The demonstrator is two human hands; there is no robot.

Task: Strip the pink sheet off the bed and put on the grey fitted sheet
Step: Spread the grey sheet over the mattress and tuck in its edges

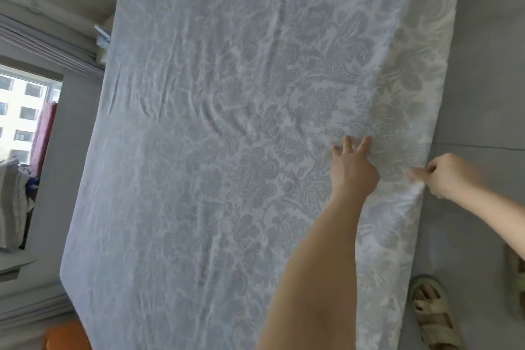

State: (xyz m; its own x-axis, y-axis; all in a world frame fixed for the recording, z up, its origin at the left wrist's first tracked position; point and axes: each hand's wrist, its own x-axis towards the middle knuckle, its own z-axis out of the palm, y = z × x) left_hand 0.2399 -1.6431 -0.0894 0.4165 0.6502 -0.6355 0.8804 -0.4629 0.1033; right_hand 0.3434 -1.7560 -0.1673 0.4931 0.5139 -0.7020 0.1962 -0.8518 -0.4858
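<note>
While left hand presses grey sheet | right hand pinches its edge

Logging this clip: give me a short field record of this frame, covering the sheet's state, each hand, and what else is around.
sheet: grey fitted sheet, floral pattern, spread flat, lightly wrinkled
left hand: left hand rests flat on the sheet's top, fingers straight and spread, near the side edge
right hand: right hand pinches the sheet where it turns down over the side; slightly blurred
pink item: pink cloth hangs by the window; cannot tell if it is the stripped sheet
floor: sandalled foot on grey floor
</note>
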